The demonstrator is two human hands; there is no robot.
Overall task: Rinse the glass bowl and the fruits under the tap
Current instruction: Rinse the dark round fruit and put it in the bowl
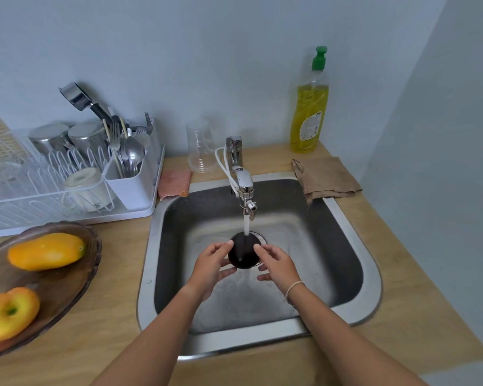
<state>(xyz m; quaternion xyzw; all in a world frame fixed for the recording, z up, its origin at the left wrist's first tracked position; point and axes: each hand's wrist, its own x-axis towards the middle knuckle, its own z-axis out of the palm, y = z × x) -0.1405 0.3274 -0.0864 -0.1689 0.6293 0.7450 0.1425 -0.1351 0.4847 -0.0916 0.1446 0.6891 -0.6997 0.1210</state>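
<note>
A dark round fruit, like an avocado, sits under the running tap over the steel sink. My left hand holds its left side and my right hand its right side, fingertips on the skin. Water streams onto the top of the fruit. The brownish glass bowl stands on the counter at the left. In it lie an orange-yellow mango and a yellow-red apple.
A white dish rack with cups and cutlery stands behind the bowl. A pink sponge and a clear plastic cup sit near the tap. A yellow dish-soap bottle and a brown cloth lie at the back right.
</note>
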